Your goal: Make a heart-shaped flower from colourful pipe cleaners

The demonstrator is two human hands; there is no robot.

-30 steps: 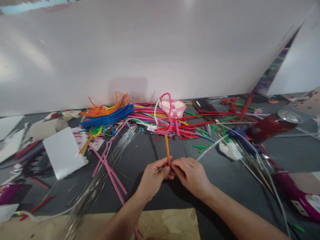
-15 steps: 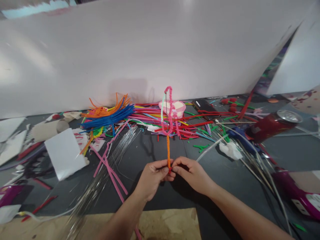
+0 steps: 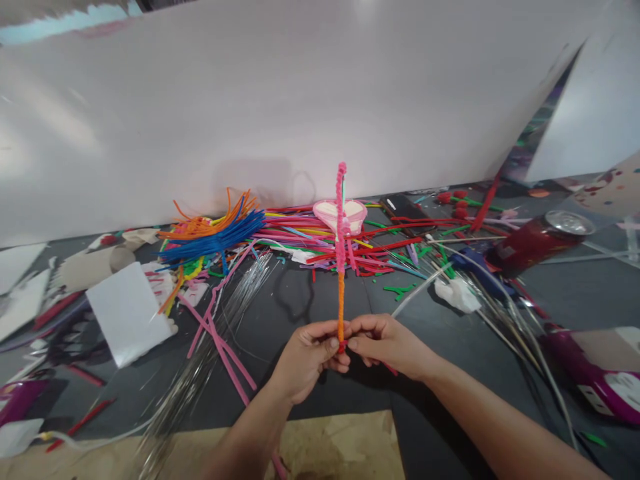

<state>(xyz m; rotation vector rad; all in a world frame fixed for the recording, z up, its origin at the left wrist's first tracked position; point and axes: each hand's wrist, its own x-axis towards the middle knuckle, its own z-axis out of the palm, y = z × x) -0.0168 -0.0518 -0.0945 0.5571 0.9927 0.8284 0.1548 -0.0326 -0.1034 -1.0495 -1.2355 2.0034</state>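
Upright between my hands stands a pipe cleaner piece: an orange pipe cleaner stem [image 3: 341,300] with a fuzzy pink loop [image 3: 341,200] on top, seen nearly edge-on. My left hand [image 3: 306,357] pinches the stem near its lower end. At that end, a red pipe cleaner [image 3: 342,347] sits around the orange one. The fingers of my right hand [image 3: 393,345] are closed on the red pipe cleaner, and a short red length shows below them. Fingertips hide part of the join.
Beyond my hands lie blue pipe cleaners [image 3: 215,239], loose mixed colours and a pink-and-white heart [image 3: 327,212]. Thin wires [image 3: 187,380] and a white card [image 3: 127,313] are at left. A red can [image 3: 535,245], phone [image 3: 404,212] and purple tool [image 3: 595,373] stand or lie at right.
The pink loop has turned from showing its open side to nearly edge-on. My right fingers have curled more round the base, and a red end now shows beneath them.
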